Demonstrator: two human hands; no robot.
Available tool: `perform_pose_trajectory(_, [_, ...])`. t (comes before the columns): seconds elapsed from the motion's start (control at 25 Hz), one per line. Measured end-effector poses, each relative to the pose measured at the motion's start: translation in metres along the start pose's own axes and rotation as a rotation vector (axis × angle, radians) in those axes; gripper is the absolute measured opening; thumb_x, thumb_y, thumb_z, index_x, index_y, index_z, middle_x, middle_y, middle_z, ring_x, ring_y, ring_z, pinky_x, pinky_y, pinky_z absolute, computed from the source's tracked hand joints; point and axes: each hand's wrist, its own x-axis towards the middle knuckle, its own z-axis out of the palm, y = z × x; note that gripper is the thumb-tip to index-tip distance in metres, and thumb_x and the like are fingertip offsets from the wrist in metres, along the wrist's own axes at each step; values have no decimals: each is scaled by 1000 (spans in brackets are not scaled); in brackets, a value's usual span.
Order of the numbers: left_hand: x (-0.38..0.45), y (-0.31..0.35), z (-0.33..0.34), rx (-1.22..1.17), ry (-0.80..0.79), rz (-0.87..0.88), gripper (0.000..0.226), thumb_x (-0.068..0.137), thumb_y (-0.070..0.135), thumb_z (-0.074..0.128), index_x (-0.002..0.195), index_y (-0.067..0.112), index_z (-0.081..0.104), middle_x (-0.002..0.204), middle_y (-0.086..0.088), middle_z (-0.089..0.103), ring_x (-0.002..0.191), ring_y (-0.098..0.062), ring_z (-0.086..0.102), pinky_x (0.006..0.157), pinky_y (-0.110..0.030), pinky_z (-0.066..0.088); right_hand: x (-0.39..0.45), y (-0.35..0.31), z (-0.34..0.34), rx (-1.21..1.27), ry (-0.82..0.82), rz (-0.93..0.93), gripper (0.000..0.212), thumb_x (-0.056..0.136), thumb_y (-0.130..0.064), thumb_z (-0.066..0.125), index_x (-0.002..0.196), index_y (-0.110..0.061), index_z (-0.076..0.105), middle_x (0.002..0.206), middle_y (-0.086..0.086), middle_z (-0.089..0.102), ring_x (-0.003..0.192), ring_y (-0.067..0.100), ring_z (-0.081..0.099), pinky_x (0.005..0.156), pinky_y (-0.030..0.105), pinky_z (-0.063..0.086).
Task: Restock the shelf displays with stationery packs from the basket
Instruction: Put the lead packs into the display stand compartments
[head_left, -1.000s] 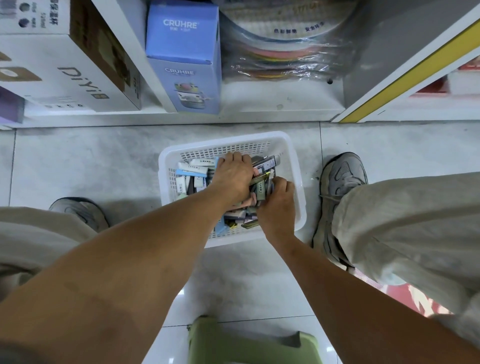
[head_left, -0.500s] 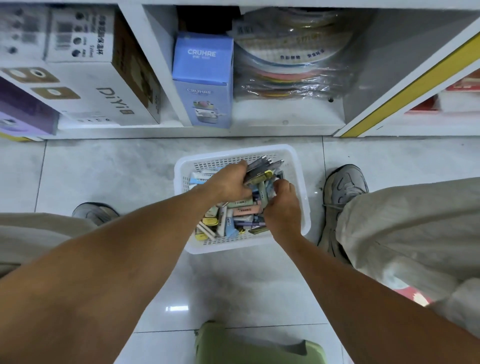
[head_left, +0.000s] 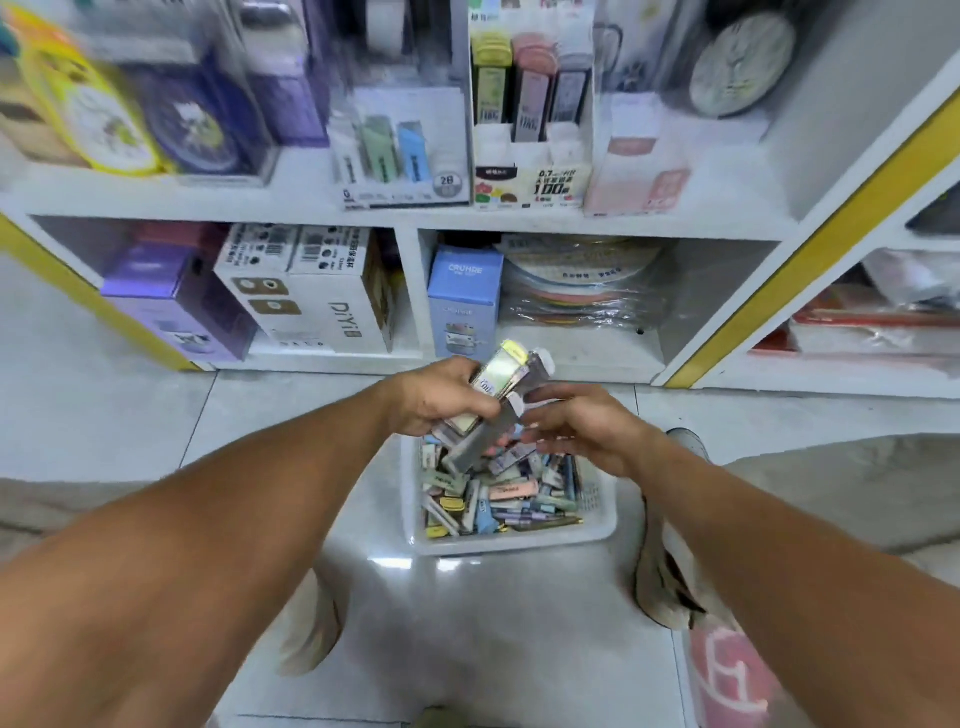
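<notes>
Fingers (head_left: 457, 410) of left hand (head_left: 436, 397) curl round stationery packs (head_left: 501, 376) above basket (head_left: 519, 540).

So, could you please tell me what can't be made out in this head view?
- Upper shelf goods at far left: motion-blurred, labels unreadable.
- Number of packs the left hand grips: they overlap.
- Right hand fingertips: behind the packs.
- Basket far rim: hidden by both hands.

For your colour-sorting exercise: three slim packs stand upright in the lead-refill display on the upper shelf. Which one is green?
The leftmost pack, yellow-green; the pink pack stands in the middle and the grey-purple pack on the right.
</notes>
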Motion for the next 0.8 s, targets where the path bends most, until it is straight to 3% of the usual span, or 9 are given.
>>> perform_pose_trajectory(0.04, [-9, 12, -2, -19, 30, 22, 35, 80, -8, 65, 114, -1, 62, 108, -19, 72, 100, -30, 70, 84, -41, 56, -9, -16, 1, 19, -55, -31, 25, 88, 7, 61, 111, -4, 65, 99, 19, 75, 88, 32, 73, 71, 34, 59])
perform_pose_trajectory(0.08, [-18, 24, -5, -38, 52, 44, 34, 80, -9, 65, 113, -1, 62, 103, -17, 73, 96, -27, 71, 81, -39, 57, -18, -31, 3, 36, -110, -62, 22, 89, 8, 59, 108, -2, 66, 99, 21, 74, 87, 32, 73, 72, 33, 59])
perform_pose_trajectory(0.16, [-39, 49, -9, -80, 86, 94, 26, 80, -10, 63, 103, 3, 65, 85, -8, 73, 77, -19, 71, 60, -26, 56, -37, -60, 9, 51, -190, -126, 16, 90, 5, 62, 104, -2, 67, 97, 22, 72, 86, 31, 72, 69, 30, 59])
perform_pose_trajectory(0.2, [-50, 61, -12, -118, 98, 115, 25, 81, -11, 62, 102, 3, 65, 84, -8, 73, 77, -21, 71, 57, -25, 55, -47, -73, 13, 41, -196, -156, 12, 89, 1, 67, 101, -3, 66, 94, 22, 71, 84, 29, 72, 67, 28, 59])
perform_pose_trajectory(0.32, [-83, 95, -16, -302, 38, 173, 29, 85, -12, 57, 111, -3, 64, 98, -26, 73, 84, -40, 73, 63, -38, 60, -75, -109, 26, 16, -122, -244, 15, 85, -7, 74, 96, -2, 65, 83, 21, 69, 69, 21, 67, 61, 22, 58])
perform_pose_trajectory(0.48, [-113, 133, -18, -391, 131, 274, 26, 84, -9, 63, 108, 1, 67, 99, -27, 73, 78, -35, 74, 62, -38, 60, -104, -150, 36, 71, -84, -344, 9, 85, -3, 74, 91, 0, 67, 75, 18, 68, 58, 18, 63, 64, 28, 55])
perform_pose_trajectory(0.56, [-122, 149, -25, -441, 230, 311, 32, 83, -6, 68, 114, -1, 64, 98, -21, 73, 76, -27, 74, 62, -34, 59, -115, -173, 35, 110, -51, -418, 10, 85, 1, 71, 90, -1, 63, 70, 16, 66, 51, 17, 59, 52, 23, 52])
perform_pose_trajectory(0.68, [-126, 170, -40, -543, 327, 327, 45, 82, -9, 68, 123, -9, 52, 93, -23, 71, 74, -28, 73, 54, -34, 59, -128, -208, 27, 52, 35, -527, 18, 83, 7, 65, 82, -7, 54, 72, 21, 66, 46, 19, 55, 41, 23, 43])
perform_pose_trajectory(0.8, [-121, 187, -53, -583, 380, 314, 34, 83, -13, 64, 114, -15, 51, 85, -28, 69, 63, -29, 71, 44, -30, 55, -132, -241, 14, -81, 158, -650, 21, 79, 12, 67, 93, -1, 60, 75, 18, 73, 44, 20, 53, 39, 23, 41])
